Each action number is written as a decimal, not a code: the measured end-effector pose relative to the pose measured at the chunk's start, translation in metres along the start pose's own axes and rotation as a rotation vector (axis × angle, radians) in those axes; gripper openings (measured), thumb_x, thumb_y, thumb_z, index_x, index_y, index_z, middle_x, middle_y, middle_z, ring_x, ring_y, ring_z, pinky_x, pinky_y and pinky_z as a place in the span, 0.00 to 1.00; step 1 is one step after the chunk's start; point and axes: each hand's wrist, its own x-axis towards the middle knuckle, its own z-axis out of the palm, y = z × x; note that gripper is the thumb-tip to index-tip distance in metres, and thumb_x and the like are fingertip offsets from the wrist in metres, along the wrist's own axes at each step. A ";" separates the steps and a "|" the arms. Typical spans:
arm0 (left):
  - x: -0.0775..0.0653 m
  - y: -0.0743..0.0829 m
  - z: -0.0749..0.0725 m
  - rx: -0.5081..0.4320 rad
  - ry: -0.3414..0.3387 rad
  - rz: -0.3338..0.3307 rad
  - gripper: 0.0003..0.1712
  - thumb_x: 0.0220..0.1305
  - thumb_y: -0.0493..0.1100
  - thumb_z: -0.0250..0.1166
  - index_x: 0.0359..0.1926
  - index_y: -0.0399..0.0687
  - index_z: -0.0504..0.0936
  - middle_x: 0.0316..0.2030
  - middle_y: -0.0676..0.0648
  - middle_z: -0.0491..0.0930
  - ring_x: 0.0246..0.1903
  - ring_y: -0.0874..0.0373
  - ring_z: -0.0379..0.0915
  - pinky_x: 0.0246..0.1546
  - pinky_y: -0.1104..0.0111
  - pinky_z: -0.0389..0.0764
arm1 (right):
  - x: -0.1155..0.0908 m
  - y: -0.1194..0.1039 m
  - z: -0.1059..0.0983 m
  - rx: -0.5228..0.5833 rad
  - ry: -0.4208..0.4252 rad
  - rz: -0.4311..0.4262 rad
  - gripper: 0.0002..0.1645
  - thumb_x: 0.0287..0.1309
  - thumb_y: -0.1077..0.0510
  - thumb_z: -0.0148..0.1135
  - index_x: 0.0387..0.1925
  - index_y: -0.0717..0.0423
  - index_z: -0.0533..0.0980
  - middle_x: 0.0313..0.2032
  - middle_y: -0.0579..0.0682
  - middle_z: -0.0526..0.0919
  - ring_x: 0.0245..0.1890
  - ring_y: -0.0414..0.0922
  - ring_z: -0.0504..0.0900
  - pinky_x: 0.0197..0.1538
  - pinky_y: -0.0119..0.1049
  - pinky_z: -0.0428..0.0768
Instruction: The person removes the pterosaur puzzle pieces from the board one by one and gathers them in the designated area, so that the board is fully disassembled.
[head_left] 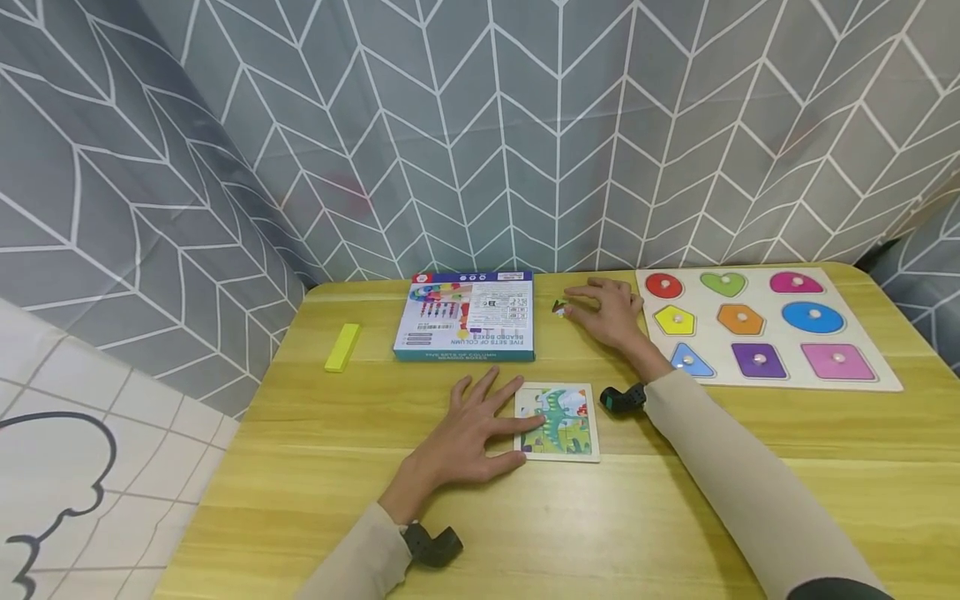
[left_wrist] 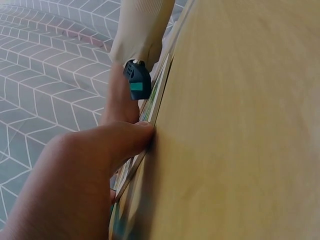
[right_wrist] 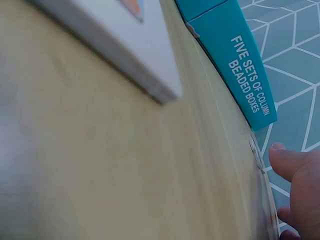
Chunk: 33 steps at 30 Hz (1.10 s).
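Observation:
A framed dinosaur jigsaw puzzle [head_left: 577,423] lies flat on the table, its green dinosaur picture largely uncovered. My left hand [head_left: 474,429] spreads over its left side, with one fingertip on the picture and the thumb at the lower frame edge. In the left wrist view, that thumb [left_wrist: 132,140] rests along the frame's edge. Farther back, my right hand [head_left: 609,312] reaches beside a small puzzle piece [head_left: 559,308], thumb and forefinger right at it. The right wrist view shows the piece [right_wrist: 256,156] on the table with a gap before the thumb [right_wrist: 285,161].
A bead-set box [head_left: 465,317] lies behind the puzzle. On the right is a white shape board [head_left: 705,321] with coloured knobbed pieces. A yellow block [head_left: 342,347] sits at the left. Grey patterned curtain [head_left: 480,167] hangs along the table's back edge.

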 end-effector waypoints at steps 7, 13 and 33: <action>-0.001 0.001 -0.001 0.007 -0.004 0.001 0.29 0.69 0.68 0.54 0.69 0.80 0.72 0.81 0.48 0.53 0.81 0.38 0.39 0.74 0.35 0.44 | -0.014 0.003 -0.002 0.073 0.026 -0.092 0.22 0.67 0.52 0.66 0.60 0.53 0.81 0.71 0.66 0.68 0.71 0.67 0.56 0.67 0.66 0.46; -0.001 0.001 0.000 0.003 0.000 0.000 0.29 0.69 0.68 0.53 0.69 0.80 0.72 0.81 0.48 0.53 0.81 0.38 0.39 0.73 0.35 0.44 | -0.037 0.000 -0.005 0.138 0.022 -0.146 0.21 0.65 0.55 0.67 0.58 0.54 0.82 0.69 0.65 0.72 0.70 0.64 0.60 0.68 0.65 0.52; 0.000 0.001 0.004 0.024 -0.003 0.001 0.30 0.70 0.69 0.51 0.72 0.82 0.68 0.81 0.50 0.51 0.81 0.38 0.38 0.73 0.35 0.44 | -0.118 -0.031 -0.004 0.149 -0.210 -0.339 0.18 0.57 0.53 0.75 0.51 0.42 0.86 0.44 0.45 0.82 0.46 0.41 0.66 0.48 0.44 0.58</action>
